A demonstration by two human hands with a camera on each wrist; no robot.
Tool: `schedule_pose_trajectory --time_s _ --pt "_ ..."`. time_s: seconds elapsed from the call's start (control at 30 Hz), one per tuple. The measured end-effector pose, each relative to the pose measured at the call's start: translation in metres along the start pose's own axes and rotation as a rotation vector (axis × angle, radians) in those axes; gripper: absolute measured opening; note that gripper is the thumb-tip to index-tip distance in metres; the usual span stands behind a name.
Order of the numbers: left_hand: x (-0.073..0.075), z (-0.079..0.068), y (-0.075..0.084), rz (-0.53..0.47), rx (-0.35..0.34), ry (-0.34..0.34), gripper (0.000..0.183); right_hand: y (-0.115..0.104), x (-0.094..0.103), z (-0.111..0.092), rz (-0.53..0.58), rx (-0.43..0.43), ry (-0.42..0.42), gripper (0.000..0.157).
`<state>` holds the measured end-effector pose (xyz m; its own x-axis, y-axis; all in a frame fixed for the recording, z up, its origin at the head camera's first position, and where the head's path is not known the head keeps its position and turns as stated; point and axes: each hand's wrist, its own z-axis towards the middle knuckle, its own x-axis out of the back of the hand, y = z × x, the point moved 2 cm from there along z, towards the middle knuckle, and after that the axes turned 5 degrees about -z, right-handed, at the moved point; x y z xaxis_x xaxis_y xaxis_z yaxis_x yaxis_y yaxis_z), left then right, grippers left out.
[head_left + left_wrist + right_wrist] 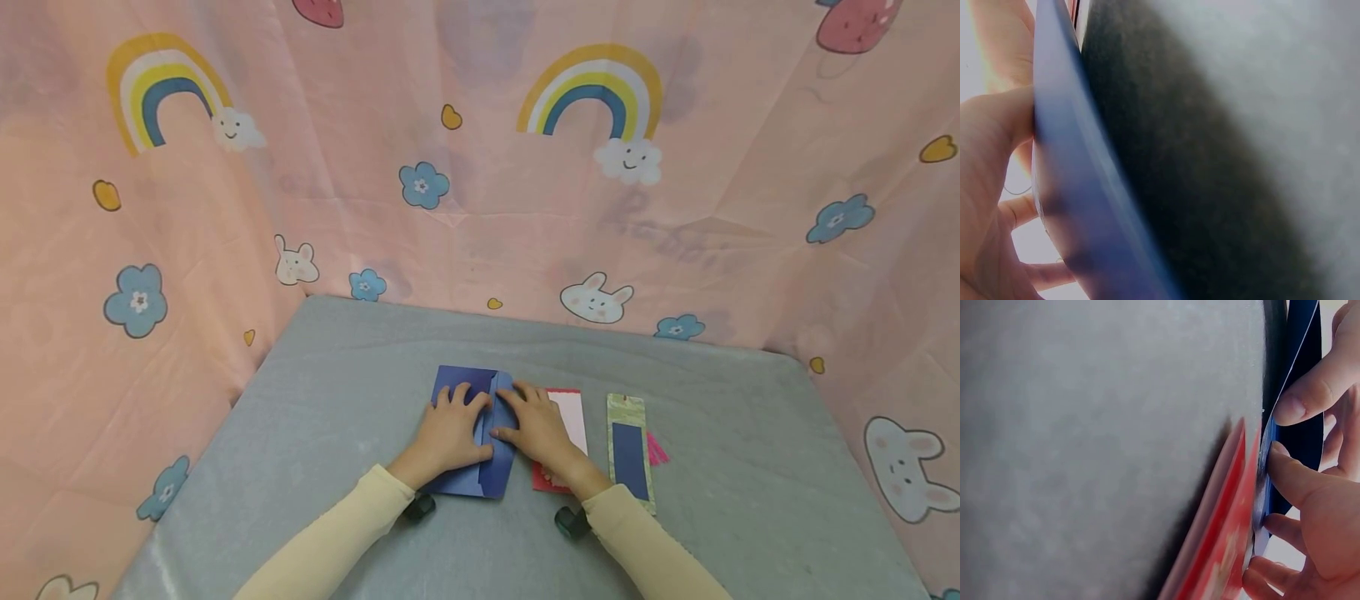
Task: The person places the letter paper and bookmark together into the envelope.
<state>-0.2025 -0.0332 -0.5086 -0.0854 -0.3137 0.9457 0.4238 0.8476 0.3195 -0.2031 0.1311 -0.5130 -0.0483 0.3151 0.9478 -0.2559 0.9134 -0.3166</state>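
Both hands (448,432) (543,427) touch blue card (491,480); head view alone shows tassel (657,450).

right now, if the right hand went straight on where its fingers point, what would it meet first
Probably the blue flap, which the right hand seems to touch; exact depth is unclear.

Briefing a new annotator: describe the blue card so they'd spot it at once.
Find the grey table before the pink curtain; near its middle, the left hand and right hand touch the blue card. Unlike the red-edged card and green-edged strip to its right, it is blue to its edges.
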Motion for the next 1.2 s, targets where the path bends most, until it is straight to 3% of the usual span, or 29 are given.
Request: schedule_pose_trajectory --time_s 0.57,0.93,1.2 --pt "0.001 0.001 0.002 0.009 -0.002 -0.008 0.059 -0.001 0.001 0.002 0.049 -0.008 0.026 0.066" --pt "0.002 0.002 0.003 0.001 0.017 -0.022 0.059 0.000 0.015 0.002 0.097 -0.010 0.099 0.062" --pt "0.000 0.002 0.002 0.003 0.022 -0.030 0.059 0.004 0.021 -0.001 0.134 -0.022 0.086 0.062"
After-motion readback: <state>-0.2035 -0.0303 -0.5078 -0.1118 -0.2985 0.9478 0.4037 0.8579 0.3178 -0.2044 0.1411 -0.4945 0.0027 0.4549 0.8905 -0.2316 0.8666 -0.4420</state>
